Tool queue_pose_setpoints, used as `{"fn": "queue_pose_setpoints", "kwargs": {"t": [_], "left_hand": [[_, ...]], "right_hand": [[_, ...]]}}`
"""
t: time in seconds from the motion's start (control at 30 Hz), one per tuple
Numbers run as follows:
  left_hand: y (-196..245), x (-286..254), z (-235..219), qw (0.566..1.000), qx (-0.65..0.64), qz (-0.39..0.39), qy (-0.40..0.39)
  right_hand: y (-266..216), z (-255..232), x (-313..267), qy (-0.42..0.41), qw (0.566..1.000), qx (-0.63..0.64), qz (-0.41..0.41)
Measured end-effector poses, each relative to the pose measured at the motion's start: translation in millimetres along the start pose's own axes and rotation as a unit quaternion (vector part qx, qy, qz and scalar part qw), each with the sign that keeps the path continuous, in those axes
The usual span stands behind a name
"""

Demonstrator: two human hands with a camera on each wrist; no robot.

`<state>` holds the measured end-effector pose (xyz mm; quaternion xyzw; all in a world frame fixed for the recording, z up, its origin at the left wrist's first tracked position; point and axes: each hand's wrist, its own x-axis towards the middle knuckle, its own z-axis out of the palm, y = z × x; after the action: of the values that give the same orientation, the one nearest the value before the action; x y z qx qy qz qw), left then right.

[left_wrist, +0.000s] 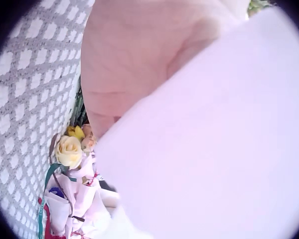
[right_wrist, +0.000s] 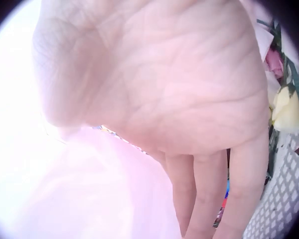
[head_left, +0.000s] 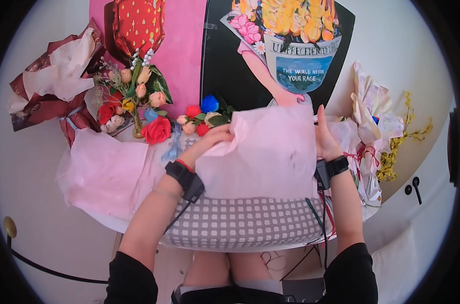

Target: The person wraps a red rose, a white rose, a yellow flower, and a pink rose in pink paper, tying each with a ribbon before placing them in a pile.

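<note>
A sheet of pale pink wrapping paper (head_left: 270, 157) stands raised over the grey checked cushion. At its upper left edge my left hand (head_left: 215, 140) pinches the sheet, whose edge folds over by the fingers. In the left wrist view the wrapping paper (left_wrist: 209, 144) covers much of the left palm (left_wrist: 134, 59). My right hand (head_left: 329, 142) is beside the sheet's right edge, thumb pointing up. The right wrist view shows that hand's palm (right_wrist: 164, 84) with its fingers straight, alongside the wrapping paper (right_wrist: 99, 189).
More pink paper (head_left: 108, 169) lies at the table's left. A checked cushion (head_left: 245, 223) is along the front edge. Artificial flowers (head_left: 156, 130) and a dark red wrapped bouquet (head_left: 83, 114) stand at the back left; wrapped bouquets (head_left: 367, 131) are at the right. Painted boards lean behind.
</note>
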<state>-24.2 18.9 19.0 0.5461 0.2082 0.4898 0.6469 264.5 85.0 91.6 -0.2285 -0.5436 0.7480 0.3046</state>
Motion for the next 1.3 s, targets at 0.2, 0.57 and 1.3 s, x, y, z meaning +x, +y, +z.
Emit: {"fn": "queue_pose_setpoints", "kwargs": {"t": [0.2,0.57,1.3], "left_hand": [[25.9,-19.8,24.1,0.99,-0.048,-0.02,0.133],[34.7,-141.3,17.9,0.919,0.146,0.111,0.35],[135.6,-304.1,-127.3,0.15,0.831,-0.055,0.533]], "right_hand": [[8.1,34.9,-16.3,0.09,0.952,-0.288,-0.06],[66.1,77.2,-11.5,0.039,0.988,-0.138,-0.061],[128.6,74.8,41.1,-0.208,0.927,-0.302,0.078]]}}
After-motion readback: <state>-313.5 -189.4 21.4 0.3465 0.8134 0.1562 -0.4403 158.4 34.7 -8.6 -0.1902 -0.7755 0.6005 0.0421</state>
